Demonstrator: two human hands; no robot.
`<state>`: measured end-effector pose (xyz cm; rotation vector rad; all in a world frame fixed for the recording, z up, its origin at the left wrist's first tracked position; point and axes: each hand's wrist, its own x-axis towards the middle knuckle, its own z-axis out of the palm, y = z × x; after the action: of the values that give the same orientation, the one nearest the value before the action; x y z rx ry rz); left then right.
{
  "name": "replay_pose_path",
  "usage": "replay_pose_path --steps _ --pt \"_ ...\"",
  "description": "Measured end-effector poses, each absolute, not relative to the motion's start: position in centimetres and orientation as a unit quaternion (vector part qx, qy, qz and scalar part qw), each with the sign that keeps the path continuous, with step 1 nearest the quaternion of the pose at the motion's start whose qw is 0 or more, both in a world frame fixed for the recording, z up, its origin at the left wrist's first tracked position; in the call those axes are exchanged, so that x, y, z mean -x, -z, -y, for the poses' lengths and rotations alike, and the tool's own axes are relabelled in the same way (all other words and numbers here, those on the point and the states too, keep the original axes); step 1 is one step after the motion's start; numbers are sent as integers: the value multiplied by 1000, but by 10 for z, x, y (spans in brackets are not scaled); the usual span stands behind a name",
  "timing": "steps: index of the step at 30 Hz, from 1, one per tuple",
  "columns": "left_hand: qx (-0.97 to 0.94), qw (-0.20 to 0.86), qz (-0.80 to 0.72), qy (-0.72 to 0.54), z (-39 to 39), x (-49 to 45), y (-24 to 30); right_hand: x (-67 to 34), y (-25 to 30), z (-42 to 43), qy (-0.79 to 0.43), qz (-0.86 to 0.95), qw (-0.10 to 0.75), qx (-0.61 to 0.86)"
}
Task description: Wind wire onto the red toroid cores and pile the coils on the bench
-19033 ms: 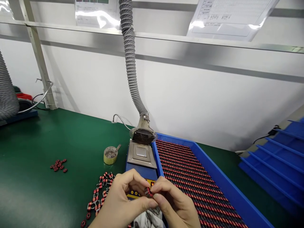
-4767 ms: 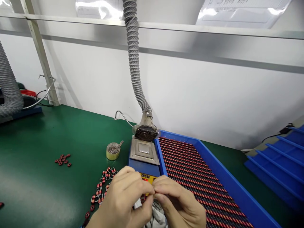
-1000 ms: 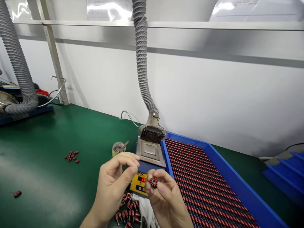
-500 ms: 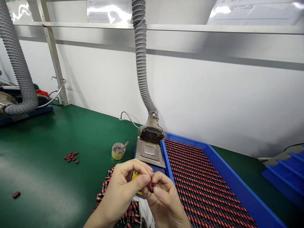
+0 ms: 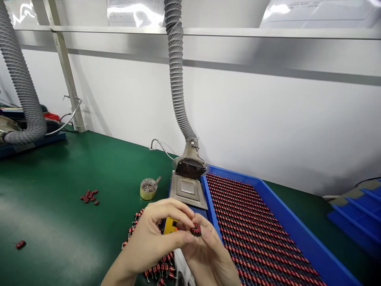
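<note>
A small ring-shaped toroidal coil (image 5: 195, 230), wound in red and black, is held up between my two hands. My right hand (image 5: 208, 254) grips it between thumb and forefinger from the right side. The fingertips and thumb of my left hand (image 5: 150, 234) close on its left edge, the fingers arched over. Any thin wire at the coil is too small to make out. Below and behind my left wrist, a pile of similar coils with wire legs (image 5: 160, 270) is partly hidden.
A blue tray (image 5: 297, 230) on the right carries dense rows of coils. Ahead stand a metal-topped solder pot (image 5: 187, 186), a fume extractor (image 5: 190, 167) and a small round tin (image 5: 148, 190). Several loose coils (image 5: 88, 196) and a single coil (image 5: 20, 244) lie leftward on the green table.
The coil has shifted slightly right and up and turned in my fingers. My left fingers have moved from a tight pinch beside it to a wider arch around its left edge.
</note>
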<state>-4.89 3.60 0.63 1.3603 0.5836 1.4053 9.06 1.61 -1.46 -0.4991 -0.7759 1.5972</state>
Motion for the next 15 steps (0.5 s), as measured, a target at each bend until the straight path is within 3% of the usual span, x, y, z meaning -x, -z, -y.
replay_pose_path --steps 4,11,15 --pt "-527 525 -243 -623 -35 43 -5 -89 10 -16 -756 273 563 194" --pt "-483 473 -289 -678 -36 58 -1 -86 4 -15 -761 279 562 165" --pt "-555 509 -288 -591 -35 59 -6 -87 6 -14 -745 286 571 191"
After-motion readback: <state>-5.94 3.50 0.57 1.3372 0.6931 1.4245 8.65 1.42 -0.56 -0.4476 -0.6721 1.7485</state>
